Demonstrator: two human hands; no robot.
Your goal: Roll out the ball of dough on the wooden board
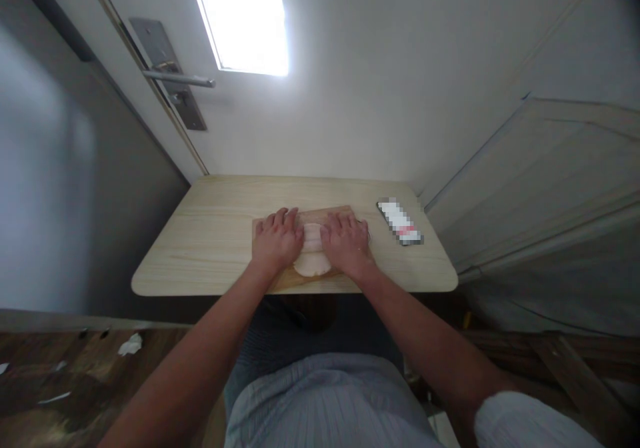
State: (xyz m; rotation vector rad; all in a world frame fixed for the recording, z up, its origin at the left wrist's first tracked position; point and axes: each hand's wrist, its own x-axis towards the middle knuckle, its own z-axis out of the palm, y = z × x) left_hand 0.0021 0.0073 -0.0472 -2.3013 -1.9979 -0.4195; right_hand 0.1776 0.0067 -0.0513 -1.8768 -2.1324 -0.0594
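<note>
A round, flat sheet of pale dough (312, 266) lies on a wooden cutting board (340, 210). Across the dough runs a light-coloured bar that looks like a rolling pin (313, 241). My left hand (278, 236) covers its left end, palm down, with the fingers bent over the far side. Over the right end rests my right hand (347, 240) in the same way, thumb turned inward. Both ends of the pin are hidden under my palms. The dough shows between my hands and toward my body.
The board sits on a small light wood table (200, 235) with rounded corners. A phone (400, 223) lies to the right. Behind the table is a white door with a metal handle (180, 78). Crumpled white paper (131, 345) is on the floor at left.
</note>
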